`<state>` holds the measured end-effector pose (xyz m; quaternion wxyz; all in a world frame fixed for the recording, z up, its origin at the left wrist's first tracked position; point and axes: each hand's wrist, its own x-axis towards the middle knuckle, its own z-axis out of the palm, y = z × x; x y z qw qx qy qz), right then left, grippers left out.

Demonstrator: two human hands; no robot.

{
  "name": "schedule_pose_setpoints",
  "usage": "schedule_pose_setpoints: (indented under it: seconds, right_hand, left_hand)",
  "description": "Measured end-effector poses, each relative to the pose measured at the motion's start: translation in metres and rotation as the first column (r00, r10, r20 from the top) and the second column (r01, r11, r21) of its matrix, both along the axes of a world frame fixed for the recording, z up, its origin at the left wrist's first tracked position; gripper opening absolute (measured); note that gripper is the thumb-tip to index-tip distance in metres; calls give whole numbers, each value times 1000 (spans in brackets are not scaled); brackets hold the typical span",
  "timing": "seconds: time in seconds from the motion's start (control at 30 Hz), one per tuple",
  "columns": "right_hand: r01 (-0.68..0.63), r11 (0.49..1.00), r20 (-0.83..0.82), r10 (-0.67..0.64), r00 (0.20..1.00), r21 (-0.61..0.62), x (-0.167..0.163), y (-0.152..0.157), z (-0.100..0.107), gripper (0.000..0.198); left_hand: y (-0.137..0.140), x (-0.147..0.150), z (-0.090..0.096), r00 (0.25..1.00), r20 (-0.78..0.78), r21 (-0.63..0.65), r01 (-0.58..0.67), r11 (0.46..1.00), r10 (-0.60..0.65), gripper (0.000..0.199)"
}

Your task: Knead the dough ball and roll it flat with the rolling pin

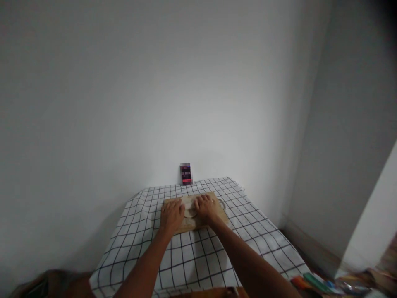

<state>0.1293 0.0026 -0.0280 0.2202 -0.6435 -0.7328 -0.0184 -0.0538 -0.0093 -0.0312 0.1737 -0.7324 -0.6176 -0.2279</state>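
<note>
The left hand [172, 213] and the right hand [205, 207] are both laid palm down, fingers extended and loosely spread, with nothing seen to be clasped in either. Between them, a pale, flat round of what looks like dough [190, 212] is set on the board [221, 215]; its edges are partly covered by the fingers, so how firmly it is pressed cannot be told. The board is laid slightly askew, and a ring [222, 203] is seen at its right end.

Beneath it, the table is covered by a white cloth [180, 265] crossed with dark lines, creased at the left and draped over the near corner. At the far edge, a phone [186, 174], its screen pixelated, is stood upright against the wall [186, 91], which is plain, pale and brightest in the middle. To the right, a corner is formed with a greyer side wall [350, 124]. Low at the right, blurred coloured clutter [325, 284] is seen; at lower left, a dark brown shape [46, 283] is too blurred to be identified.
</note>
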Motion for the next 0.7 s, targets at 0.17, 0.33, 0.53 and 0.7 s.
schedule_pose_setpoints:
  seconds: [0.17,0.33,0.53,0.7]
  right_hand:
    - [6,1000,-11,-6,1000,27,2,-25,-10,44]
    - [-7,1000,5,7,1000,-11,6,-39,-17,49]
    - [-17,997,11,18,1000,-75,12,-45,-21,56]
    - [-49,995,-26,47,999,-83,15,-41,-19,56]
  left_hand:
    - [-20,0,-4,1000,-1,-76,13,997,-13,46]
    - [-39,-3,-5,999,-19,-99,25,995,-27,48]
    - [-54,0,-1,1000,-14,-141,8,990,-10,51]
    - [-56,3,4,1000,-16,-139,7,990,-9,49]
